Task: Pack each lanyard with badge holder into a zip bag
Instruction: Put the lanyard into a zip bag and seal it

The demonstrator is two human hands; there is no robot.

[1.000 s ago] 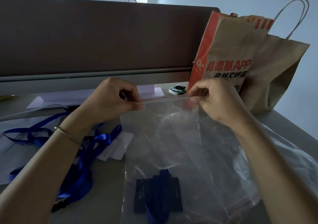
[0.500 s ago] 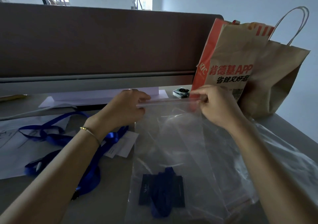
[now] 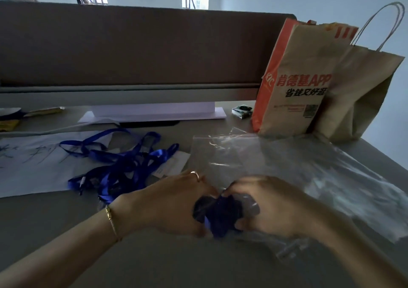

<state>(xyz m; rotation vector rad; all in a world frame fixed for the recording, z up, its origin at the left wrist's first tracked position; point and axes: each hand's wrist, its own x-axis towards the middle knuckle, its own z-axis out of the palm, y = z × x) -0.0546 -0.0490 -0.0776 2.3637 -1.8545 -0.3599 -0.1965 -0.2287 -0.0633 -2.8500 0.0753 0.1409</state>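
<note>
The lanyard w/ badge holder [image 3: 218,212] is inside the zip bag [image 3: 254,164], at the near end, on the desk [image 3: 66,232]. It is gripped thru the plastic by the left hand [image 3: 174,208] & right hand [image 3: 271,208], fingers curled round it from both sides, prob. so it is bunched small & air is pushed out. More blue lanyards [image 3: 123,166] are piled just left, not yet packed.
</note>
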